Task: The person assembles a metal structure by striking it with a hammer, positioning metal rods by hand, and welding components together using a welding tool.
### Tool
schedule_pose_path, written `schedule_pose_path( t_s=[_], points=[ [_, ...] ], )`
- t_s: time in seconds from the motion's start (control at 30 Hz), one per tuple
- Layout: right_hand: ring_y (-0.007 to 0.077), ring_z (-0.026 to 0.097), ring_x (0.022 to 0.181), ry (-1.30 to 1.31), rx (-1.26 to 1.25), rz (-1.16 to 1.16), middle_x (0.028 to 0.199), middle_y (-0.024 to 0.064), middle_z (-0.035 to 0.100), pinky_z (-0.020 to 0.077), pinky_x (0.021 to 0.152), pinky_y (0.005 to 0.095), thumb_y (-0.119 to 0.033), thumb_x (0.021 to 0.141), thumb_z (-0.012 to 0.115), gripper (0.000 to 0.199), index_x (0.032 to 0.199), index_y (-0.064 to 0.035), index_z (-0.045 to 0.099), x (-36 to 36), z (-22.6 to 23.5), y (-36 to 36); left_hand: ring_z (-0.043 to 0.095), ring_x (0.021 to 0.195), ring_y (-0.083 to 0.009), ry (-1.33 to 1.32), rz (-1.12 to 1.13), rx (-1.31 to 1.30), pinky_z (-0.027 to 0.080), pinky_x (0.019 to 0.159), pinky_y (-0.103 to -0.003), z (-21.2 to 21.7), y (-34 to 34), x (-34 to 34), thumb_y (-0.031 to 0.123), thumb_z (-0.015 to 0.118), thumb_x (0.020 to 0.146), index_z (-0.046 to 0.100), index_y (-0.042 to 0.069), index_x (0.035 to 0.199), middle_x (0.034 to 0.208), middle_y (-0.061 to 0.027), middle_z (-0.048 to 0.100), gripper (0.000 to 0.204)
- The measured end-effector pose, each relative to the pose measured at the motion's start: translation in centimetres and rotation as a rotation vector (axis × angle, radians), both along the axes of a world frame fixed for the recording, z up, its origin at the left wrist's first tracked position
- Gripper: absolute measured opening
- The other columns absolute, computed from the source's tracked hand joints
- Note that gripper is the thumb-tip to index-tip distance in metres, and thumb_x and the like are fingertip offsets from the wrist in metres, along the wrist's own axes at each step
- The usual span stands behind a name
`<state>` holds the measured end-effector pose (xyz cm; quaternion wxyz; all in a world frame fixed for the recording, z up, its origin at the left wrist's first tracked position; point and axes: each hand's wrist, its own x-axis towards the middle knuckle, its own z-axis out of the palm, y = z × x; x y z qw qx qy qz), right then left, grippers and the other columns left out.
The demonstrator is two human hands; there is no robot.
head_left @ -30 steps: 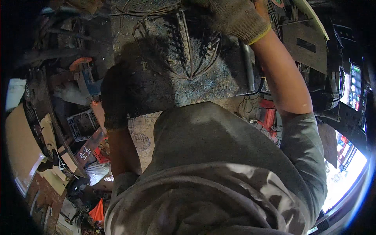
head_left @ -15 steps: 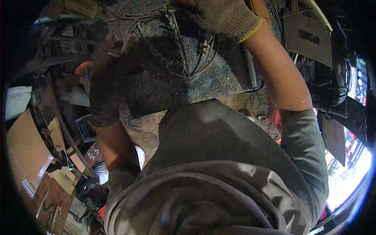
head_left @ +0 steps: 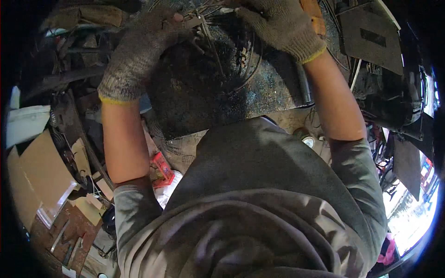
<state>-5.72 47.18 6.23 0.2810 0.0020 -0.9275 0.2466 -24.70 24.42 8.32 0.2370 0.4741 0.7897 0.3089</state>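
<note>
Left hand point(head_left: 139, 51), gloved, fingers curled onto thin wires point(head_left: 218, 51) over grimy metal plate point(head_left: 208, 102). Right hand point(head_left: 278, 25) closed on same tangle; fingertips cropped at frame top.

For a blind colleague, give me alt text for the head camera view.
Two hands in knit work gloves, left hand and right hand, handle thin bent wires on a dark, grimy metal plate. Cardboard scraps litter the floor on the left.

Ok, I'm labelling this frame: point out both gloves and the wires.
Left glove point(head_left: 134, 58), head view, back of hand.
Right glove point(head_left: 278, 25), head view, back of hand.
Wires point(head_left: 218, 55), head view, a thin strand.
</note>
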Motion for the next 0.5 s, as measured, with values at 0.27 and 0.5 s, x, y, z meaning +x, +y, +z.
schedule_pose_path(
  t_s=[0.27,0.5],
  points=[
    [0.0400,0.070,0.094,-0.147,-0.201,-0.023,0.101,0.0190,0.073,0.0548,0.081,0.0479,-0.024,0.098,0.064,0.026,0.114,-0.0045,0.072,2.3,0.2,-0.7,0.067,0.104,-0.0245,-0.001,-0.106,-0.084,0.051,0.092,-0.038,0.6,2.1,-0.9,0.034,0.069,0.097,0.068,0.007,0.123,0.108,-0.0131,0.069,0.038],
    [0.0357,0.070,0.101,-0.080,-0.084,-0.022,0.108,0.0155,0.073,0.0546,0.086,0.0442,-0.019,0.097,0.065,0.023,0.114,-0.0067,0.073,2.2,-1.3,-0.6,0.065,0.070,-0.0145,-0.111,0.058,-0.086,0.053,0.068,-0.034,2.2,3.2,1.4,0.028,0.072,0.092,0.065,0.002,0.117,0.084,-0.0073,0.067,0.037]
  ],
)
